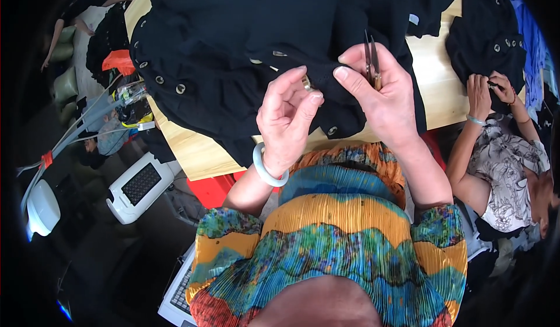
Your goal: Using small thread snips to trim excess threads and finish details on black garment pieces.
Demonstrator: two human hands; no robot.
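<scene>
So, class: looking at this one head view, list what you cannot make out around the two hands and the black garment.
- Snips' tips: the right hand covers the lower part of the small snips.
- Metal ring: half hidden behind the left hand fingers.
- Black garment: its top is cut off by the picture's edge.
- Wooden table: mostly covered by cloth.

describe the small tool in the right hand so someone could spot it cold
Start at the wooden table covered by a black garment with metal eyelets. Over its near edge, the right hand pinches the fabric, and two thin metal blades stick up from that hand's grip. They are slim, pointed and shiny, unlike the round eyelets.
</scene>
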